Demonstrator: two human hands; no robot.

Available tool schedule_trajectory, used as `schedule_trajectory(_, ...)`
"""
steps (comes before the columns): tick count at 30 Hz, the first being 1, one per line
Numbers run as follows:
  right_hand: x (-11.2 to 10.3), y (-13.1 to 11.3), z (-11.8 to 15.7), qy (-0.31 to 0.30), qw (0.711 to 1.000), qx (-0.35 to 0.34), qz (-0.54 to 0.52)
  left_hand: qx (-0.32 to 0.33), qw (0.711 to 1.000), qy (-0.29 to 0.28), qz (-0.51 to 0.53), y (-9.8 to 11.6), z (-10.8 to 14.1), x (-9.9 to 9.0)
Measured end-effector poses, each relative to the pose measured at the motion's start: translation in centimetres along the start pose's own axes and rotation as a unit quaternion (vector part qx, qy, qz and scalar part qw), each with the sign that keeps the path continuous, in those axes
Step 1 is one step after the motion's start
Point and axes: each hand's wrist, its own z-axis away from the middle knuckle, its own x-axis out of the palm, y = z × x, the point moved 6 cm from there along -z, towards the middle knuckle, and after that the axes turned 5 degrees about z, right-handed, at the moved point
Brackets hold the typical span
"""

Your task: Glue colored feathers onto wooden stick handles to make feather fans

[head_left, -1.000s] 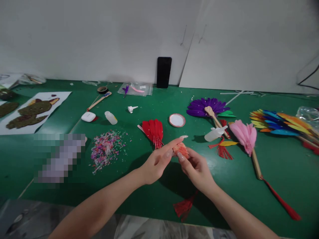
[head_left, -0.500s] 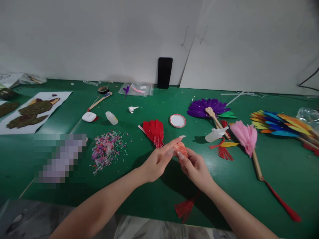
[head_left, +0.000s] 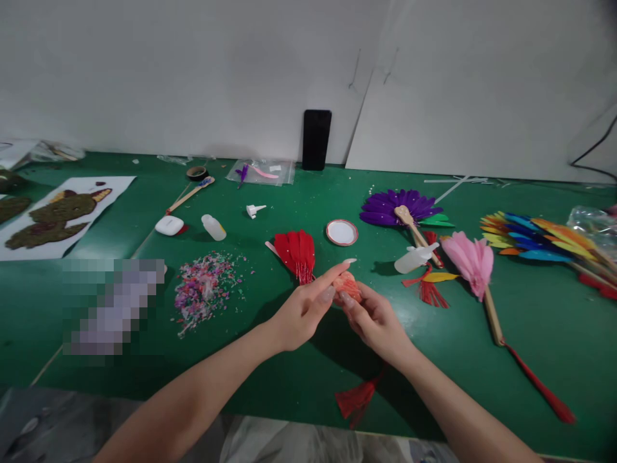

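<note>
Near the middle of the table, my left hand (head_left: 303,312) and my right hand (head_left: 378,318) pinch a small orange-pink ruffled piece (head_left: 347,286) between their fingers. Just behind my left hand lies a bunch of red feathers (head_left: 296,251), its lower end partly hidden by that hand. A red tassel (head_left: 357,399) rests below my right hand, its cord running up under the wrist. Beyond my hands sits a small white lid with a red rim (head_left: 342,232). Left of my left hand is a pile of colourful flakes (head_left: 205,289).
To the right are a white squeeze bottle (head_left: 413,258), a purple feather fan (head_left: 398,208), a pink feather fan (head_left: 470,260) and multicoloured feathers (head_left: 535,238). A phone (head_left: 317,139) leans on the wall. Another bottle (head_left: 213,227) and a white case (head_left: 169,225) stand left.
The view has shifted slightly, moving the table items a little to the left in the picture. Both hands keep hold of the orange-pink piece.
</note>
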Motion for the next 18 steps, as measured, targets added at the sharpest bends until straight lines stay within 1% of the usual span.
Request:
schedule_trajectory(6, -0.20, -0.43, -0.18, 0.011, 0.999, -0.010, 0.039, -0.002, 1.000, -0.004, 0.012, -0.15, 0.05, 0.11)
schedule_trajectory(13, -0.27, -0.75, -0.19, 0.022, 0.999, -0.011, 0.035, 0.008, 0.999, -0.021, 0.036, -0.27, 0.09, 0.30)
schedule_trajectory(18, -0.39, -1.00, -0.19, 0.033, 0.998, -0.018, 0.058, -0.006, 0.999, -0.030, 0.038, -0.53, 0.05, 0.42)
